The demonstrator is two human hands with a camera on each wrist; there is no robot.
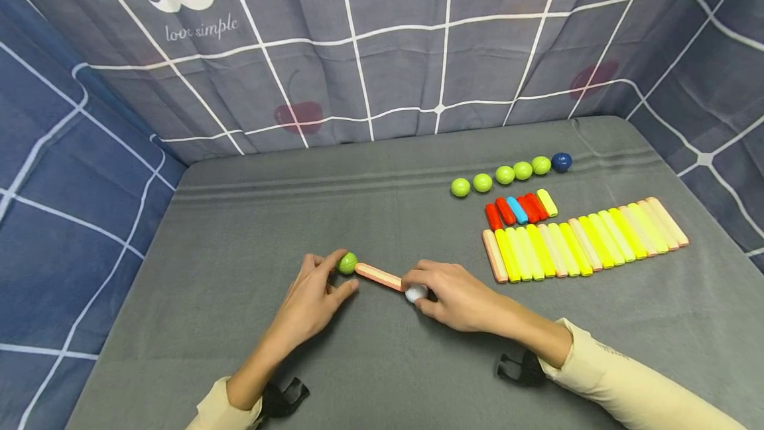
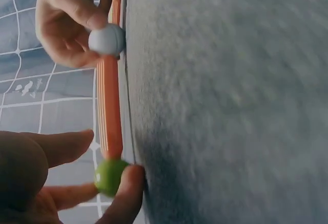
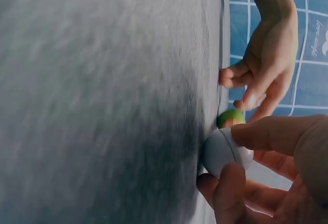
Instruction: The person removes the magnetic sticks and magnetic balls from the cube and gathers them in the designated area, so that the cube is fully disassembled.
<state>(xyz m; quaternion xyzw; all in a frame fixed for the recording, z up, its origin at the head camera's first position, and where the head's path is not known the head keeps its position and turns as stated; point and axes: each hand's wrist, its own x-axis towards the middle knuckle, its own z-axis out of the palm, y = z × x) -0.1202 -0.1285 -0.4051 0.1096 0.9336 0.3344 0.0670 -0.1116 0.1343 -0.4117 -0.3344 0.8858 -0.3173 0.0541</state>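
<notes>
A green ball [image 1: 347,263] lies at the left end of a striped orange-and-cream stick [image 1: 379,277] on the grey cloth. My left hand [image 1: 310,294] rests its index finger against the ball's far side, with the thumb held apart from it; the left wrist view shows another fingertip [image 2: 132,178] overlapping the green ball [image 2: 109,177]. At the stick's other end is a white ball [image 1: 416,293], pinched between the thumb and fingers of my right hand [image 1: 456,294]. In the right wrist view the white ball [image 3: 224,153] sits close to the cloth and hides most of the stick.
To the right lies a long row of yellow and striped sticks [image 1: 573,244]. Behind it are several short red, blue and yellow sticks [image 1: 518,210]. Farther back, several green balls [image 1: 505,174] line up with a dark blue ball [image 1: 562,162]. Checked curtains [image 1: 394,71] hang around the table.
</notes>
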